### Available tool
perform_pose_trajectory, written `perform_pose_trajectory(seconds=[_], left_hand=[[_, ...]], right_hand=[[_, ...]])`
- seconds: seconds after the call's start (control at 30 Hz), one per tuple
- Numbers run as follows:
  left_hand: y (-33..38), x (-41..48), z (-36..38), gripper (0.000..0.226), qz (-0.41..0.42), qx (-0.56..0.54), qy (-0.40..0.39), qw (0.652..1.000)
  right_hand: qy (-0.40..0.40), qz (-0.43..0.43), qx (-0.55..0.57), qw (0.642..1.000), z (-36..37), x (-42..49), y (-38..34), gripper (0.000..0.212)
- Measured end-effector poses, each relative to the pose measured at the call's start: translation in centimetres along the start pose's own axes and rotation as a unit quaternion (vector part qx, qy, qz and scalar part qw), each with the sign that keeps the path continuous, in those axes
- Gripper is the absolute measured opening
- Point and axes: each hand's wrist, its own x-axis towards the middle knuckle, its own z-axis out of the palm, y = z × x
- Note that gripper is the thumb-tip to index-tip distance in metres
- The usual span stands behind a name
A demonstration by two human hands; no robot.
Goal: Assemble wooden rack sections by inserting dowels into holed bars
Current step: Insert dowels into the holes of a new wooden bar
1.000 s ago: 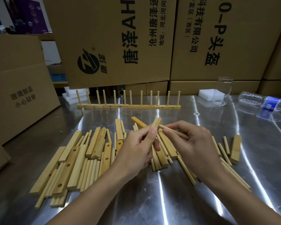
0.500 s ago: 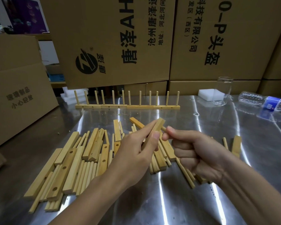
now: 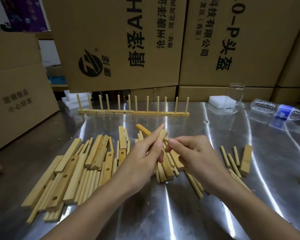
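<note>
- Head view: the left grip [image 3: 142, 158] is curled around a wooden bar [image 3: 162, 135], up above the shiny surface [image 3: 180, 213].
- The right grip [image 3: 197, 158] pinches a small stick [image 3: 166, 139] against that bar.
- A finished rack [image 3: 133, 112] stands behind.

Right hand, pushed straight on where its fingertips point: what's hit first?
Probably the bar held in the left hand; the dowel pinched by the right hand seems already against it.

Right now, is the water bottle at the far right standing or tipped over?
Tipped over: the water bottle lies on its side on the metal table, with its cap pointing right.
</note>
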Motion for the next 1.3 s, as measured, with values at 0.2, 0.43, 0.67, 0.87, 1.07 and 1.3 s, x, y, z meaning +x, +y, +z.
perform_pose_trajectory(seconds=[0.2, 0.43, 0.67, 0.87, 1.07, 1.3], left_hand=[[-0.4, 0.3, -0.1, 0.047, 0.016, 0.020, 0.010, 1.000], [-0.1, 1.1, -0.8, 0.041, -0.060, -0.178, 0.134, 0.973], [-0.1, 1.3, -0.9, 0.033, -0.102, -0.386, 0.155, 0.904], [0.0, 1.3, -1.3, 0.031, -0.110, -0.438, 0.167, 0.876], [0.3, 1.4, -1.7, 0.033, -0.117, -0.447, 0.173, 0.870], [-0.3, 1.6, -2.1, 0.019, -0.136, -0.466, 0.161, 0.859]], right_hand=[[-0.089, 0.132, 0.178, 0.971, -0.9, 0.2, -1.4, 0.034], [0.049, 0.167, 0.130, 0.976, -4.1, 2.4, -1.0, 0.053], [0.030, 0.159, -0.180, 0.970, -1.9, 10.1, 3.2, 0.023], [-0.028, 0.213, -0.324, 0.921, 2.2, 16.8, 6.7, 0.027], [-0.109, 0.269, -0.331, 0.898, 3.3, 19.6, 7.3, 0.015], [0.127, 0.159, -0.145, 0.968, 0.5, 19.0, 4.4, 0.030]])
